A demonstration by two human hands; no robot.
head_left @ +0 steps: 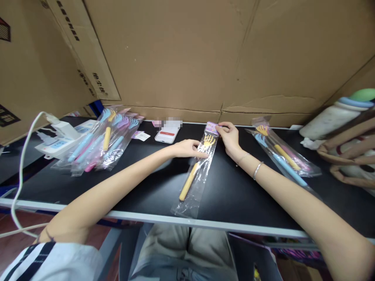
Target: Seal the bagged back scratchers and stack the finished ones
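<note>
A yellow back scratcher with a hand-shaped head lies in a clear plastic bag on the black table. At the bag's far end is a purple printed header card. My right hand pinches the right edge of this card between thumb and fingers. My left hand is closed at the bag's left side, just below the scratcher's head, with its fingers lying over the plastic. Part of the scratcher's neck is hidden by those fingers.
Bagged back scratchers in several colours are piled at the left, beside a white power strip. More bagged scratchers lie at the right. A phone sits near the cardboard wall. A white bottle leans at far right.
</note>
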